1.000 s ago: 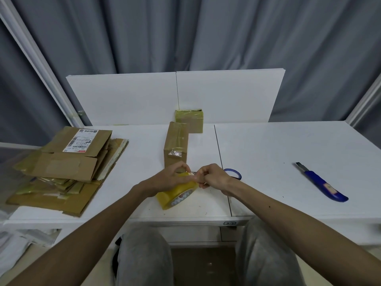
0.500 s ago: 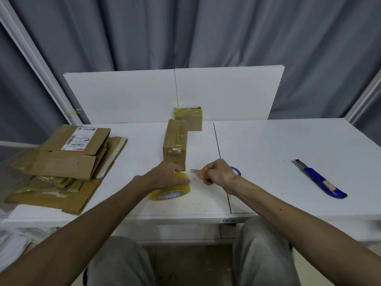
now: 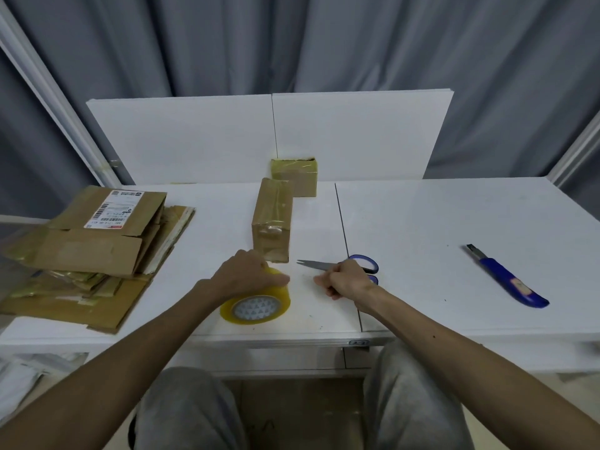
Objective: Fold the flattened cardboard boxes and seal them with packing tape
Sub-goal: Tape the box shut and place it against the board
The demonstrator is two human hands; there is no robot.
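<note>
A yellow packing tape roll (image 3: 256, 308) lies on the white table near the front edge. My left hand (image 3: 248, 276) grips its top rim with the fingers curled over it. A tall taped cardboard box (image 3: 272, 222) stands just behind that hand. A second taped box (image 3: 295, 177) sits farther back against the white panel. My right hand (image 3: 345, 280) is curled in a fist right of the roll, apart from it, with nothing visible in it. Blue-handled scissors (image 3: 313, 264) lie on the table just behind that fist. A stack of flattened cardboard boxes (image 3: 87, 251) lies at the left.
A blue utility knife (image 3: 506, 277) lies on the right half of the table (image 3: 438, 228). An upright white panel (image 3: 357, 134) closes off the back. Grey curtains hang behind it. My knees are under the table's front edge.
The tape roll came down from a tilted hold onto the table. My right hand let go of the roll's end and drew away to the right, in front of the scissors.
</note>
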